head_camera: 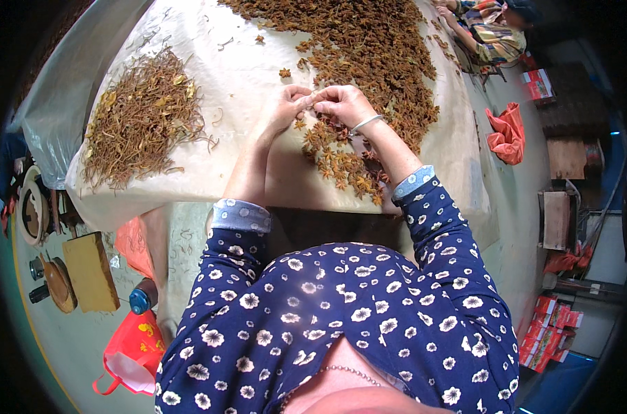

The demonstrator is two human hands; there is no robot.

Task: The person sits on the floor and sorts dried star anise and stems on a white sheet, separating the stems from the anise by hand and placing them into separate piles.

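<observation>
My left hand (286, 109) and my right hand (347, 105) meet at the fingertips over the near part of a sheet-covered table (241, 98). Thumbs and fingers pinch together around a small plant piece, mostly hidden by the fingers. A bracelet circles my right wrist. Under and beside my right hand lies a loose scatter of star anise (339, 168), with darker reddish pods among the brown ones. It runs up into a large heap of star anise (368, 52). One single star anise (285, 73) sits just beyond my left hand.
A pile of dry stems (142, 116) lies on the table's left. Another person (492, 31) sits at the far right edge. On the floor are a red plastic bag (506, 133), a red carrier bag (132, 357), a blue-lidded container (143, 296) and red boxes (544, 331).
</observation>
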